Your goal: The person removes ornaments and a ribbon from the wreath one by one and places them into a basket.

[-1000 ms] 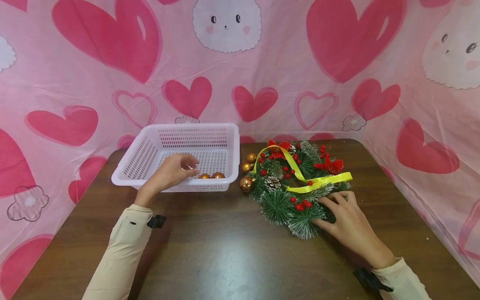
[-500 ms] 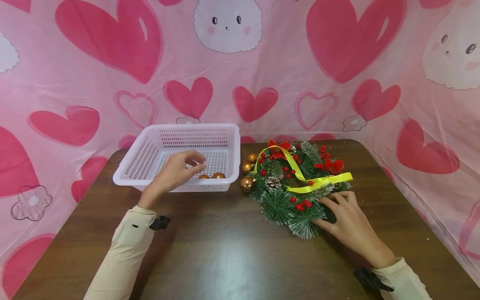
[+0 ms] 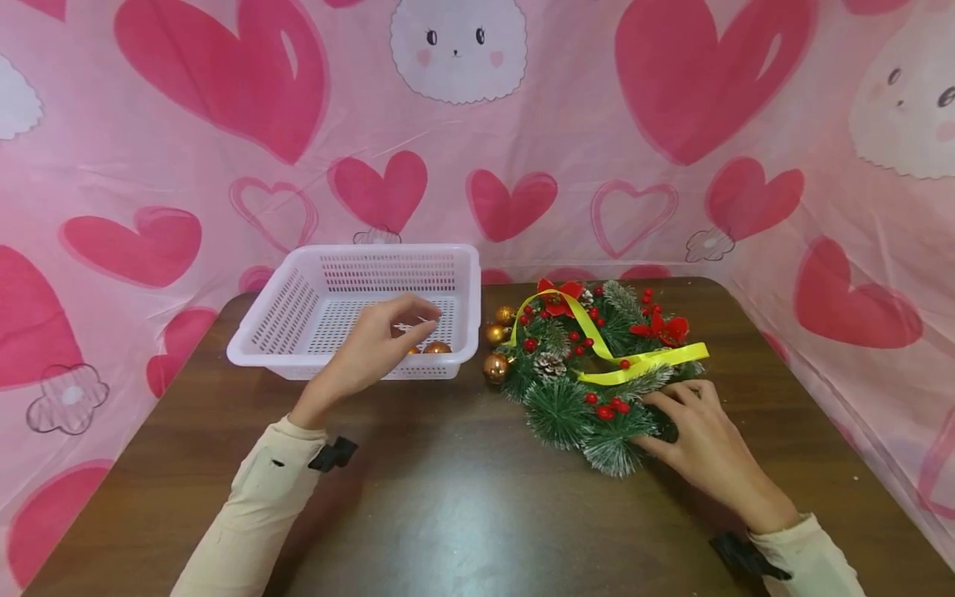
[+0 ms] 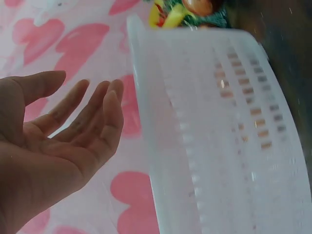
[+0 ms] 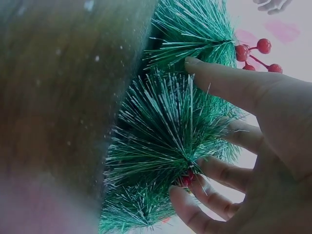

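Note:
My left hand [image 3: 376, 338] hovers over the front rim of a white plastic basket [image 3: 279, 361], fingers loosely bent and holding nothing. The left wrist view shows that palm bare, apart from the basket wall [image 4: 165, 131]. Inside the basket lie orange-gold bauble ornaments [image 3: 438, 348], partly hidden by the rim. On the right, my right hand [image 3: 705, 439] grips the near right edge of a green Christmas wreath [image 3: 558, 410]. Seen from the right wrist, the thumb and curled fingers [image 5: 224, 173] straddle the frosted needles [image 5: 168, 114].
Several gold baubles [image 3: 496, 367] sit along the wreath's left side, near the basket. A yellow ribbon [image 3: 671, 356] lies across the wreath, among red flowers [image 3: 662, 329], berries and a pinecone [image 3: 550, 366]. Behind the brown table [image 3: 448, 514] hangs a pink heart-patterned cloth [image 3: 507, 124].
My left hand has moved right and slightly up over the basket, toward the baubles inside. My right hand stays on the wreath. The head view has shifted slightly.

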### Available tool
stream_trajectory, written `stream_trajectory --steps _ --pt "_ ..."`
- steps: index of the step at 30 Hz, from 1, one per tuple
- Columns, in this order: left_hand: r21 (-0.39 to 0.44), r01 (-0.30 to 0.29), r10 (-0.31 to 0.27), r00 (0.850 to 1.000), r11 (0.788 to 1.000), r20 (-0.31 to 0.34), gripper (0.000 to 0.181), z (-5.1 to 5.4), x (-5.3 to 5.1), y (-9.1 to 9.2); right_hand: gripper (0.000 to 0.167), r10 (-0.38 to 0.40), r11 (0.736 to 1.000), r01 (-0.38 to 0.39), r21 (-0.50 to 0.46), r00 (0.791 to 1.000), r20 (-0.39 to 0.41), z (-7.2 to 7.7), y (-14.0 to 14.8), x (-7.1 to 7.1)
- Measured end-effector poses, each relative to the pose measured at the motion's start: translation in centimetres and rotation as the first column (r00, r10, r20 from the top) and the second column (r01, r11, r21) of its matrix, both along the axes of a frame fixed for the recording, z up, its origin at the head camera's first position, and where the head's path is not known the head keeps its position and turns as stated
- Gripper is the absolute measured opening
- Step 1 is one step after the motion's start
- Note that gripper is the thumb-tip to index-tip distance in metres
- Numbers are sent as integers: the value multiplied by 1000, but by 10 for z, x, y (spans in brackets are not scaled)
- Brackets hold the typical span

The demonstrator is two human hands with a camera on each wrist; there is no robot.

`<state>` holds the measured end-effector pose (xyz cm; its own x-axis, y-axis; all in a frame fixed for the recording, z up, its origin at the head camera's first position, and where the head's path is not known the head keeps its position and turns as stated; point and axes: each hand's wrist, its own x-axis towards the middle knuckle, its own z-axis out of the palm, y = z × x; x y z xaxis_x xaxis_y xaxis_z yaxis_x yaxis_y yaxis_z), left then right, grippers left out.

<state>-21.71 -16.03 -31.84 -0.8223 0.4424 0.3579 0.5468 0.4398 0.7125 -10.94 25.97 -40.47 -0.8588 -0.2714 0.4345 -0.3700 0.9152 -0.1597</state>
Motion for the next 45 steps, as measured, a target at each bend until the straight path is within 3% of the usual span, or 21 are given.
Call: stream_trajectory --steps 4,8,14,18,21,24,25,28,32,34,39,45 --pt "43 65 -68 995 997 68 24 -2 6 6 50 -3 1000 3 -6 1000 14 1 -2 1" --pt "91 133 -146 978 987 152 27 -6 11 14 50 -2 1000 2 -15 1000 6 2 -4 2" --pt "118 221 -241 948 968 205 27 -10 15 29 51 -12 1000 12 -19 1000 -6 6 0 3" --pt "133 272 -298 923 953 245 29 -17 14 36 51 -20 1000 20 -17 1000 -9 8 2 2" --pt "161 309 -345 890 937 298 33 -23 12 39 50 -28 999 28 -16 1000 -3 8 2 2" --pt "142 320 -350 874 937 338 35 -28 12 42 50 -34 999 34 -14 999 3 8 1 3" --pt "121 317 -339 876 941 343 36 -30 13 42 50 -36 999 36 -14 999 2 8 1 3" --pt "4 283 -269 908 959 321 38 -34 15 44 50 -37 999 37 -16 999 -4 8 0 3" --pt "-120 247 -211 945 962 250 39 -40 17 49 50 -41 999 41 -21 999 -7 7 -2 3" --pt "-130 236 -202 952 963 230 38 -43 16 52 50 -48 999 48 -22 999 -5 7 -3 3" --pt "-139 173 -134 959 975 250 39 -52 9 55 49 -65 998 65 -24 998 7 7 -7 3" --pt "-152 171 -121 948 973 294 48 -61 2 59 50 -71 997 71 -25 997 -1 5 -13 4"
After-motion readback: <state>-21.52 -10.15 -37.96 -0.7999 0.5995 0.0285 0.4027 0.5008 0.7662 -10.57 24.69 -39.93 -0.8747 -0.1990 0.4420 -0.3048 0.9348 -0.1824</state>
